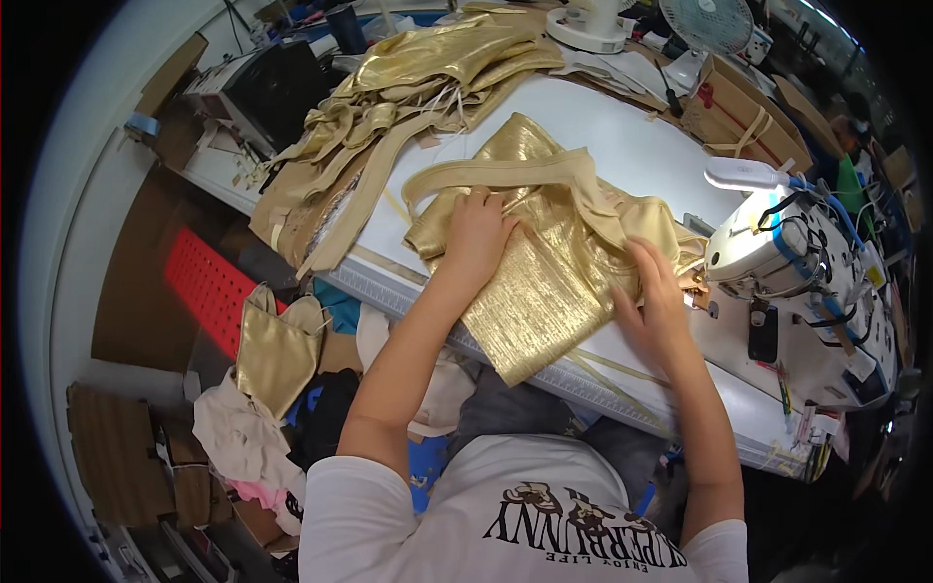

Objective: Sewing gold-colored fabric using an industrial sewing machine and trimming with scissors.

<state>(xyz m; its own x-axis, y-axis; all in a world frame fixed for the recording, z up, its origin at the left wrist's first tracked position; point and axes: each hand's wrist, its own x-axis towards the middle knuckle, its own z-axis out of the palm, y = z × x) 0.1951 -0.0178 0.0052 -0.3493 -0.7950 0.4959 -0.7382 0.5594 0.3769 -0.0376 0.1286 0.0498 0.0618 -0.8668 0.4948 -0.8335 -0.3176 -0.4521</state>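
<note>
A shiny gold garment (535,311) with a matte beige band (515,171) lies on the white worktable (598,112). My left hand (478,233) is on the garment's upper left part, just below the band, with its curled fingers closed on the fabric. At the garment's right edge, my right hand (651,291) is open, thumb apart from its bent fingers, touching the cloth. Just right of that hand stands a white sewing machine (768,243), its foot partly hidden by gold fabric.
A gold fabric pile (428,68) lies at back left beside a dark boxy appliance (277,92). A cardboard box (739,117) and fan (705,29) are at back right. Below left are a red perforated board (204,287), a gold piece (277,355) and loose cloths (243,428).
</note>
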